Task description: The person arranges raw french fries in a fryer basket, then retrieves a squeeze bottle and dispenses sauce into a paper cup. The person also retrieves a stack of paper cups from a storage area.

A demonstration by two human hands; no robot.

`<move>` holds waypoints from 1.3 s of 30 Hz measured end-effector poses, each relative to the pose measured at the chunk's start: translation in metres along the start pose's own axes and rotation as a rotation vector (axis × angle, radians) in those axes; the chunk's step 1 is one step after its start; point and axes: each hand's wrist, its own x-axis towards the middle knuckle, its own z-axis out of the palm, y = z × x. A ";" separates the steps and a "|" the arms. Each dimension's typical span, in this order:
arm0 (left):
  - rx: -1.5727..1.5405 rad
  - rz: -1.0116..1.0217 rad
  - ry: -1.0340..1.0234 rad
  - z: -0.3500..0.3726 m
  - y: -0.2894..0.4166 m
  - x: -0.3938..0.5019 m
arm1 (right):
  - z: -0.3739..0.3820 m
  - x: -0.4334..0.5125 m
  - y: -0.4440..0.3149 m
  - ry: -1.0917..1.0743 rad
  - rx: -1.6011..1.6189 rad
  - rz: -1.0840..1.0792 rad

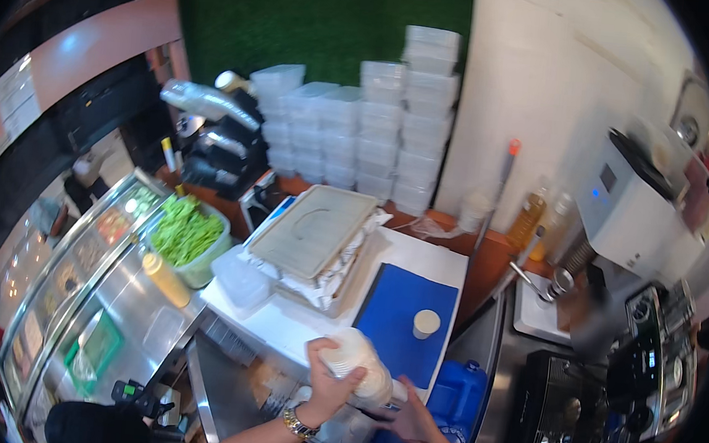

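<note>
My left hand (331, 381), with a metal-band watch at the wrist, grips a stack of white cups (357, 367) in clear plastic wrap. At the lower right end of the stack, my right hand (410, 416) is at a small white cup (398, 391); blur hides how its fingers meet it. A single white cup (426, 324) stands on a blue mat (408, 296) beyond my hands. Left of the mat, a tray with a beige lid (316, 227) rests over crumpled foil or paper on the white counter (294, 330).
Lettuce in a clear tub (197, 252) and a yellow squeeze bottle (166, 280) stand left, beside a glass-fronted food display (66, 266). Stacked clear containers (426, 126) line the back. A blue water jug (460, 389) and a coffee machine (566, 404) are on the right.
</note>
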 end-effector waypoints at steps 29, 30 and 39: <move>1.228 0.263 -0.524 -0.016 -0.183 0.050 | -0.013 0.323 -0.389 0.791 -1.551 -1.501; 1.226 0.262 -0.520 -0.016 -0.182 0.050 | -0.017 0.340 -0.397 0.818 -1.543 -1.460; 1.217 0.198 -0.522 -0.018 -0.182 0.055 | -0.063 0.395 -0.409 1.041 -1.595 -0.901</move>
